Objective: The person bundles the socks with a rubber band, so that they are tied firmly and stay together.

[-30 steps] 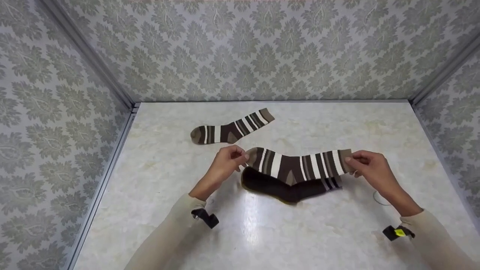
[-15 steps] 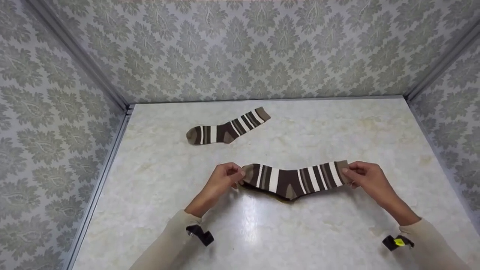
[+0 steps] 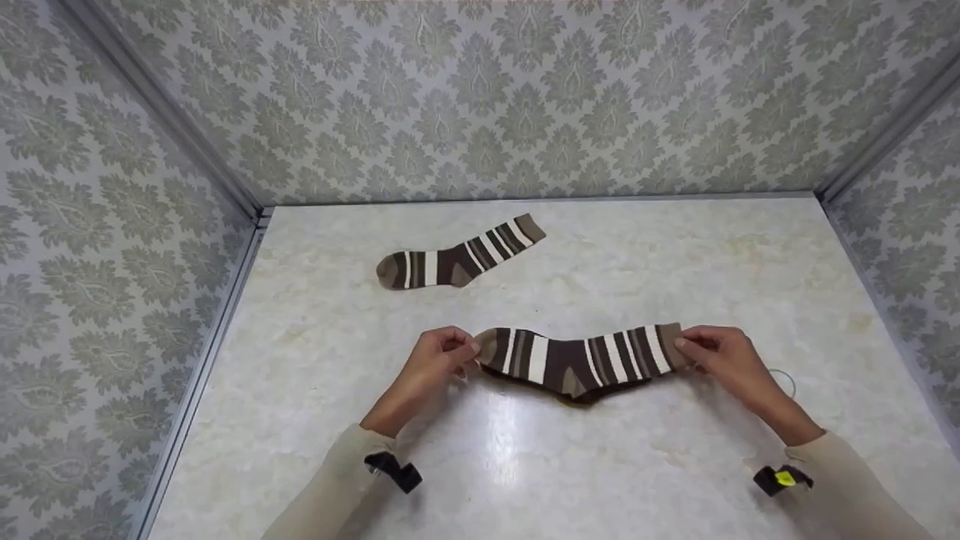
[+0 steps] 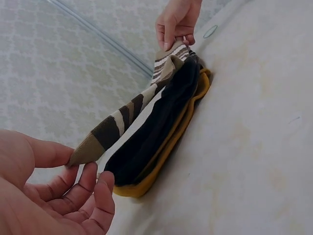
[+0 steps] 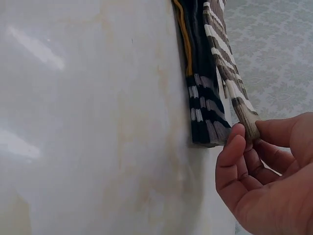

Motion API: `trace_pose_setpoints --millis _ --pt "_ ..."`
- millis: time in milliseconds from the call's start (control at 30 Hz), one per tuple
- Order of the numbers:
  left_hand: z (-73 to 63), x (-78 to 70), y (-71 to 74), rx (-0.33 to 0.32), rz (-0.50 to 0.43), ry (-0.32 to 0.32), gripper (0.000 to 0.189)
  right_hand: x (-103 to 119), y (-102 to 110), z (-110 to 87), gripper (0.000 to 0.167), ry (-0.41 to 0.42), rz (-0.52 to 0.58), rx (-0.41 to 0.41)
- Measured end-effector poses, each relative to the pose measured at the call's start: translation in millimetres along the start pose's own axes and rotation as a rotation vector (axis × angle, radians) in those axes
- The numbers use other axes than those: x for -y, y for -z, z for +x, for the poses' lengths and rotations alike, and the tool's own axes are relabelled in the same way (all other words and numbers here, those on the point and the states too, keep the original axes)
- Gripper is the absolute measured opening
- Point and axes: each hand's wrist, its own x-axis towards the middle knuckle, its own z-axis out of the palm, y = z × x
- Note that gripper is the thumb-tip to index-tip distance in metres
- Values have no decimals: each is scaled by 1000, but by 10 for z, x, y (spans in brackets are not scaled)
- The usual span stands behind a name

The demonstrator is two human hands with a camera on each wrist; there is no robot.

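Observation:
A striped sock (image 3: pixel 564 365) in brown, white and black is stretched sideways between the two hands. My left hand (image 3: pixel 429 366) pinches its brown toe. At the other end my right hand (image 3: pixel 726 361) pinches the brown cuff between thumb and fingers. Directly beneath lie dark socks (image 4: pixel 146 129) with mustard-yellow parts, stacked on the table; the striped one covers most of them in the head view. In the right wrist view, the held cuff stands slightly apart from the dark striped cuff (image 5: pixel 205 110) below it. How many dark socks are stacked I cannot tell.
A second striped sock (image 3: pixel 463 262) of the same pattern lies flat farther back, left of centre. The pale marbled table (image 3: pixel 637 465) meets patterned walls (image 3: pixel 525 97) at the back and sides. A thin ring outline (image 3: pixel 784 382) shows beside the right wrist.
Both hands have brought the held striped sock nearer and down over the dark socks, which were far more exposed a second ago. During the last half second it has shifted slightly left.

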Motion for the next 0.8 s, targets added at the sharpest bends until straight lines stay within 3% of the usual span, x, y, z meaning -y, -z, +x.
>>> trace_pose_setpoints --millis 233,600,800 --pt "27 126 -21 4 67 1 8 -46 -36 26 23 10 -165 -68" --pt "59 108 55 -34 50 6 8 -25 -48 8 22 -7 -202 -80" --pt "109 179 77 -60 119 8 10 -96 -97 -6 23 16 -210 -104"
